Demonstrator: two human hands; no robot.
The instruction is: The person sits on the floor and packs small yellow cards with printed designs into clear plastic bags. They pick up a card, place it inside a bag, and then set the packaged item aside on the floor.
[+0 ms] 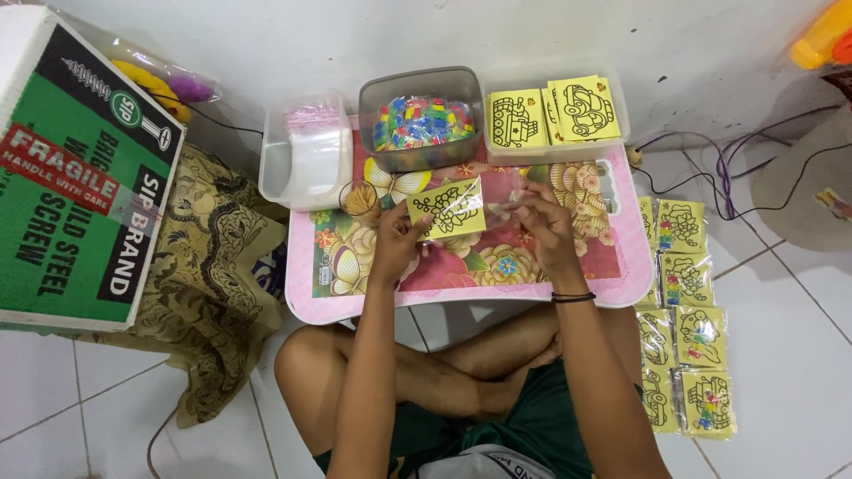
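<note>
1. My left hand [397, 241] pinches the lower left edge of a yellow card printed with a black flower outline [448, 209]; fingers closed on it, thumb on top.
2. My right hand [543, 226] grips a clear plastic sleeve [502, 190] at the card's right end; fingers curled shut on the plastic. The card's right end lies in the sleeve; how deep, I cannot tell.
3. Card and sleeve are held just above the small pink folding table with a floral butterfly top [461, 266], near its middle, tilted slightly up to the right.
4. At the back of the table, left to right: a clear plastic tub of empty clear bags [306, 151], a grey plastic tub of small multicoloured pieces [422, 120], a clear tub of yellow cards with vehicle outlines [555, 111].
5. A small round cup of thin wooden sticks [359, 200] stands just beside my left hand.
6. On the white tile floor to my right: two rows of bagged yellow cards [683, 328].
7. To my left: a green and white cardboard box [75, 177] on a brown patterned cloth [209, 293].
</note>
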